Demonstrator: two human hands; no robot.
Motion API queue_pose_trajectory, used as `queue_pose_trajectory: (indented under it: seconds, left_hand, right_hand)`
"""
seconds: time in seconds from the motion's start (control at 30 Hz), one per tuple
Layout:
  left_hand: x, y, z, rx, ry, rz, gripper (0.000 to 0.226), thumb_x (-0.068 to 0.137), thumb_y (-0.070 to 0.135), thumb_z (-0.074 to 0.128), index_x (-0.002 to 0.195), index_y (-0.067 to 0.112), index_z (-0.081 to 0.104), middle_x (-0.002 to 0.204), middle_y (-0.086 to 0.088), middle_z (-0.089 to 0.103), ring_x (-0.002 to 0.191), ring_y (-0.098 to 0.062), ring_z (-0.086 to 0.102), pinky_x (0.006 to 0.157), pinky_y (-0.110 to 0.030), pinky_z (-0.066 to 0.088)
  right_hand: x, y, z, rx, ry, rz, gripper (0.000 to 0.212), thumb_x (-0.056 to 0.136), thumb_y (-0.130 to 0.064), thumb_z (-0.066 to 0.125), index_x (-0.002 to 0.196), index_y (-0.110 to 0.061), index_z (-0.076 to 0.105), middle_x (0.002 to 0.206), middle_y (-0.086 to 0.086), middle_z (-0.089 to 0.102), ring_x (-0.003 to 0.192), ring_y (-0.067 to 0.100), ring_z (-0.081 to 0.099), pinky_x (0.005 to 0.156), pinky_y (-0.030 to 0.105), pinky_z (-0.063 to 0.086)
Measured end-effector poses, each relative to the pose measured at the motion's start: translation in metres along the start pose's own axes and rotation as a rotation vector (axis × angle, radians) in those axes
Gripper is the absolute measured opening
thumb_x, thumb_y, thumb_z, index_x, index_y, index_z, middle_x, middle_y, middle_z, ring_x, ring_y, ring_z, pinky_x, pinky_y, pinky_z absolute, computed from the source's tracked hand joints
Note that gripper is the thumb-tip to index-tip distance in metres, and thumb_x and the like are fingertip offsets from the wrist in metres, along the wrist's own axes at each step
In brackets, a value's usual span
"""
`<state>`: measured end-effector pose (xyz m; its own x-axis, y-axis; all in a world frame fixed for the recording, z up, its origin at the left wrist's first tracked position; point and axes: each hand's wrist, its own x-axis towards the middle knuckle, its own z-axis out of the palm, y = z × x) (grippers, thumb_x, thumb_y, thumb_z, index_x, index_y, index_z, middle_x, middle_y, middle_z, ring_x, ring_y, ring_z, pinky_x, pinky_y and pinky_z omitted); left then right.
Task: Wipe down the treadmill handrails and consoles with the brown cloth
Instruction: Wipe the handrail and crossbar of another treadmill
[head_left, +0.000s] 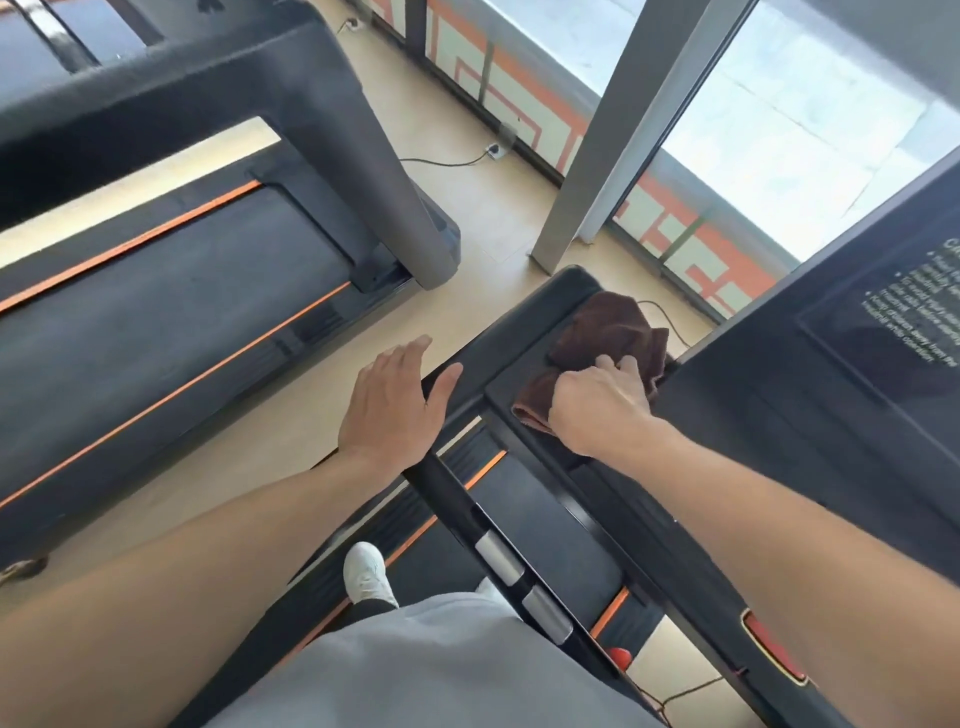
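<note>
My right hand (602, 402) presses the soft brown terry cloth (608, 338) on the flat black plastic console tray (498, 353), and my fingers curl into its folds. The cloth lies bunched under and beyond my fingers, at the far end of the tray. My left hand (392, 402) rests on the black handrail (452, 499) just beside, with its fingers straight and a little apart. I judge that the cloth is light and limp and slides easily on smooth plastic, so I should take it in the middle of the bunch and keep the palm flat on it. My right fingertips are hidden in the cloth. The white text on the dark console panel (883, 332), to the right of my hand, is blurred and cut off.
</note>
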<state>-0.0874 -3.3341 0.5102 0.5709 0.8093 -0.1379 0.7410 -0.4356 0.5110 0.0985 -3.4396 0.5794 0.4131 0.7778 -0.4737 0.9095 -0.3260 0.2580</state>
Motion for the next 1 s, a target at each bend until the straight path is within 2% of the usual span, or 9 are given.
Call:
queue_pose_trajectory:
  seconds: [0.17, 0.27, 0.4, 0.5, 0.57, 0.67, 0.8, 0.9, 1.0]
  left_hand:
    - [0.002, -0.003, 0.004, 0.028, 0.010, 0.016, 0.070, 0.101, 0.067, 0.024, 0.152, 0.020, 0.036, 0.149, -0.004, 0.054, 0.142, -0.024, 0.044, 0.119, -0.046, 0.034]
    - [0.002, -0.002, 0.003, 0.005, 0.004, 0.015, 0.070, 0.101, 0.066, 0.024, 0.153, 0.020, 0.033, 0.147, -0.003, 0.055, 0.137, -0.025, 0.047, 0.116, -0.047, 0.037]
    - [0.001, -0.002, 0.002, -0.031, 0.015, 0.002, 0.067, 0.102, 0.063, 0.027, 0.153, 0.020, 0.035, 0.143, -0.001, 0.057, 0.133, -0.025, 0.050, 0.113, -0.047, 0.039]
    - [0.001, -0.004, 0.001, -0.069, 0.033, -0.005, 0.066, 0.102, 0.061, 0.029, 0.151, 0.018, 0.038, 0.141, -0.001, 0.059, 0.132, -0.025, 0.052, 0.112, -0.046, 0.040]
    - [0.001, -0.004, 0.001, -0.088, 0.065, 0.015, 0.065, 0.103, 0.060, 0.031, 0.151, 0.017, 0.038, 0.138, -0.003, 0.061, 0.129, -0.026, 0.053, 0.112, -0.046, 0.040]
    - [0.003, -0.003, 0.003, -0.045, 0.025, 0.046, 0.070, 0.102, 0.063, 0.028, 0.154, 0.016, 0.031, 0.139, -0.006, 0.059, 0.131, -0.028, 0.052, 0.112, -0.047, 0.039]
    - [0.004, -0.008, 0.002, -0.100, -0.055, 0.041, 0.075, 0.100, 0.068, 0.023, 0.156, 0.019, 0.026, 0.152, -0.006, 0.048, 0.141, -0.028, 0.042, 0.118, -0.048, 0.033]
    - [-0.004, -0.011, -0.006, -0.250, 0.008, 0.067, 0.064, 0.102, 0.059, 0.030, 0.152, 0.019, 0.038, 0.152, -0.002, 0.049, 0.142, -0.023, 0.039, 0.120, -0.044, 0.030]
    - [-0.037, -0.006, -0.012, -0.512, 0.050, 0.112, 0.048, 0.104, 0.047, 0.040, 0.142, 0.019, 0.051, 0.144, 0.005, 0.055, 0.136, -0.015, 0.045, 0.118, -0.038, 0.034]
  right_hand:
    - [0.002, 0.018, 0.020, 0.242, 0.083, -0.030, 0.038, 0.091, -0.022, 0.045, 0.122, -0.022, 0.069, 0.115, 0.006, 0.072, 0.114, 0.029, 0.053, 0.105, 0.043, 0.032]
    - [-0.002, 0.038, -0.001, 0.417, -0.040, -0.083, 0.038, 0.087, -0.019, 0.053, 0.120, -0.029, 0.070, 0.111, -0.001, 0.073, 0.116, 0.028, 0.060, 0.107, 0.038, 0.033]
    - [0.000, 0.027, -0.020, 0.068, -0.119, -0.090, 0.018, 0.092, -0.019, 0.049, 0.102, -0.022, 0.065, 0.110, 0.002, 0.070, 0.112, 0.028, 0.056, 0.095, 0.041, 0.033]
    - [0.000, 0.012, -0.007, -0.042, 0.008, -0.044, 0.025, 0.095, -0.025, 0.052, 0.116, -0.012, 0.061, 0.123, 0.009, 0.066, 0.117, 0.031, 0.052, 0.094, 0.042, 0.036]
    - [-0.002, 0.013, 0.005, 0.041, 0.069, -0.028, 0.035, 0.093, -0.024, 0.051, 0.125, -0.012, 0.058, 0.126, 0.009, 0.065, 0.118, 0.031, 0.053, 0.101, 0.044, 0.037]
    - [-0.009, 0.020, 0.009, 0.301, 0.025, 0.034, 0.049, 0.092, -0.019, 0.046, 0.139, -0.027, 0.057, 0.130, 0.012, 0.062, 0.122, 0.036, 0.050, 0.108, 0.042, 0.033]
    - [-0.038, 0.009, -0.006, 0.545, 0.109, 0.090, 0.047, 0.088, -0.021, 0.046, 0.128, -0.037, 0.066, 0.119, 0.002, 0.070, 0.115, 0.029, 0.058, 0.105, 0.039, 0.042]
    - [-0.083, -0.026, -0.009, 0.818, 0.138, 0.045, 0.045, 0.085, -0.018, 0.052, 0.120, -0.038, 0.072, 0.111, -0.012, 0.075, 0.110, 0.017, 0.064, 0.100, 0.034, 0.050]
    - [-0.121, -0.071, 0.031, 0.682, 0.014, -0.125, 0.053, 0.081, -0.015, 0.054, 0.128, -0.036, 0.069, 0.125, -0.016, 0.070, 0.112, 0.015, 0.056, 0.101, 0.035, 0.047]
